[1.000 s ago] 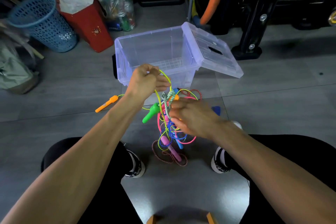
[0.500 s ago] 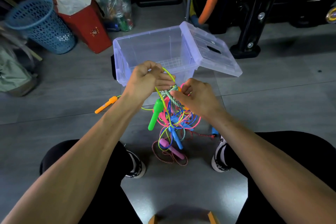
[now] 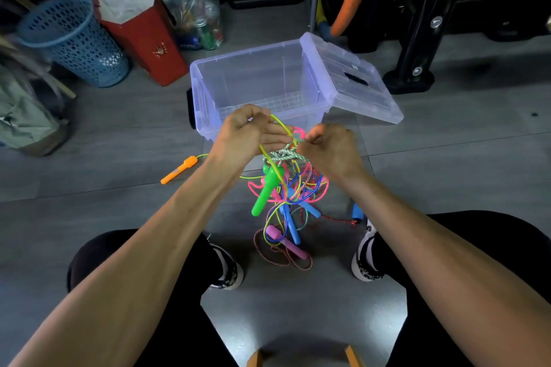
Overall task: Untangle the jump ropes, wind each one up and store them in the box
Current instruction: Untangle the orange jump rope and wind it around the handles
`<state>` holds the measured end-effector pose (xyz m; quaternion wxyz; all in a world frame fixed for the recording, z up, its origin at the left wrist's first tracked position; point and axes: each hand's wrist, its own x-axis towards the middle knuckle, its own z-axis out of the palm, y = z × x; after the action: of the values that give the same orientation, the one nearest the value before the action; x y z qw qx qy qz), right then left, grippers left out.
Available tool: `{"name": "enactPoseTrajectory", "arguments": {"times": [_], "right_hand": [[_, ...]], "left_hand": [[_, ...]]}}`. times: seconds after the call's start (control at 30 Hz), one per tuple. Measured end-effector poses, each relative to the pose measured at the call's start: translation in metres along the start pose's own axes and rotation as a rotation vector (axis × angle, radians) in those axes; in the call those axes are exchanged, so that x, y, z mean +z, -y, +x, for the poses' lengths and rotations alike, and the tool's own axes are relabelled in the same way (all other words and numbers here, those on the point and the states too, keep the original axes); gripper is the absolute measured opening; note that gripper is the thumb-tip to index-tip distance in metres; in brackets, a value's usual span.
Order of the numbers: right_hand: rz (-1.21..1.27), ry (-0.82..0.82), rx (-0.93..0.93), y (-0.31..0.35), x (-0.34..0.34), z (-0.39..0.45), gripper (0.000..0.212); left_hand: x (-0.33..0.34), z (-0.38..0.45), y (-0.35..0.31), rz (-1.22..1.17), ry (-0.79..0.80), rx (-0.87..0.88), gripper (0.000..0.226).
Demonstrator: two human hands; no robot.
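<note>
An orange handle (image 3: 179, 170) lay on the floor at left. The left hand (image 3: 250, 134) gripped a yellow-green cord (image 3: 283, 125); the right hand (image 3: 329, 144) pinched the braided rope (image 3: 283, 155) atop the jump ropes (image 3: 286, 197), which hung tangled just before the open, empty box (image 3: 259, 83). Untangling appeared under way. The next move likely called for freeing one cord.

Clear plastic storage box (image 3: 256, 89) on grey tiled floor (image 3: 447, 176), hinged lid (image 3: 351, 80) open to its right. Multicoloured jump-rope tangle (image 3: 287, 197) in front. Orange handle (image 3: 179, 170) left of tangle. Blue perforated basket (image 3: 74, 42) far left, behind.
</note>
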<state>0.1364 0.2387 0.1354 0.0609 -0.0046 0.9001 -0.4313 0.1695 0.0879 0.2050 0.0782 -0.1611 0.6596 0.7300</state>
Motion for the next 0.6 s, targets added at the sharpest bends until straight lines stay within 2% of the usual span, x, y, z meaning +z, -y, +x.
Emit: {"name": "enactPoseTrajectory", "arguments": {"times": [0.13,0.23,0.3,0.4,0.6], "right_hand": [[0.216,0.015,0.158,-0.007,-0.007,0.004,0.026],[0.369,0.083,0.139,-0.008,-0.005,0.003,0.017],[0.361,0.147,0.044,-0.007,-0.003,0.0,0.013],[0.274,0.208,-0.036,-0.011,0.001,-0.004,0.023],[0.275,0.056,-0.038,-0.006,0.004,0.0,0.019]], "left_hand": [[-0.007,0.0,-0.003,-0.077,-0.032,0.016,0.015],[-0.007,-0.001,-0.002,-0.08,-0.03,0.02,0.017],[-0.007,-0.001,-0.001,-0.054,-0.032,0.026,0.016],[-0.007,-0.001,0.0,-0.046,-0.032,0.038,0.015],[-0.005,-0.002,-0.002,-0.062,0.001,0.049,0.018]]}}
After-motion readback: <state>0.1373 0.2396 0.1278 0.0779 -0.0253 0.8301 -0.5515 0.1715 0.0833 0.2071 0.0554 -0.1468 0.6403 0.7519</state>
